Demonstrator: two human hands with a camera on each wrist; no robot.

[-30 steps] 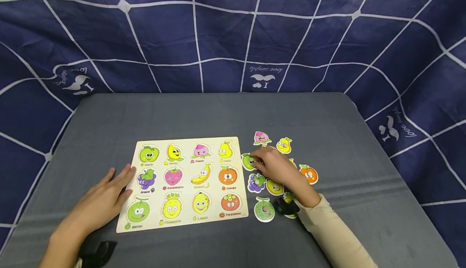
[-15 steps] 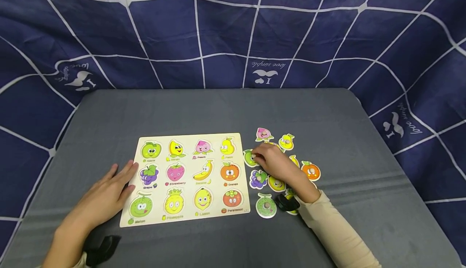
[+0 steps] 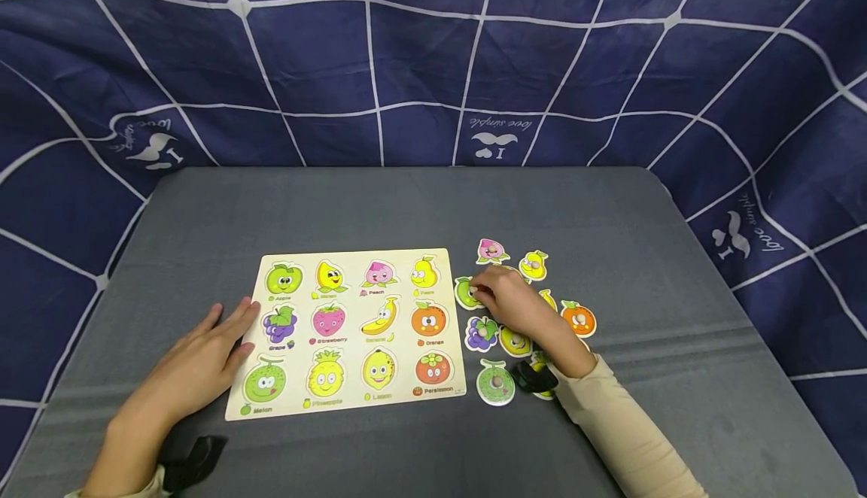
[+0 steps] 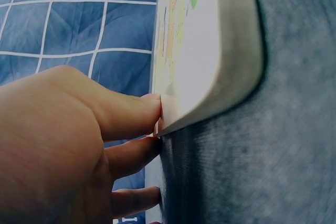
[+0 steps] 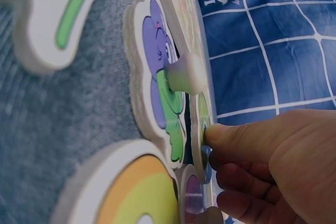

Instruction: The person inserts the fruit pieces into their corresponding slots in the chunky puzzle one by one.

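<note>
A pale fruit puzzle board lies flat on the table. My left hand rests at its left edge, fingers extended; in the left wrist view the thumb touches the board's corner. Just right of the board, my right hand pinches the green apple puzzle piece by its knob, thumb and finger together. The piece still appears at table level. In the right wrist view, a grape piece with a knob stands nearer the camera than the apple piece.
Loose knobbed pieces surround the right hand: peach, pear, orange, grape, melon and a yellow one. Others are partly hidden under the hand and wrist. A grey cloth covers the table; a blue curtain hangs behind.
The head view has shifted slightly. The right hand stays at the apple piece, its fingers drawing in a little on the knob. The left hand keeps its place at the board's edge.
</note>
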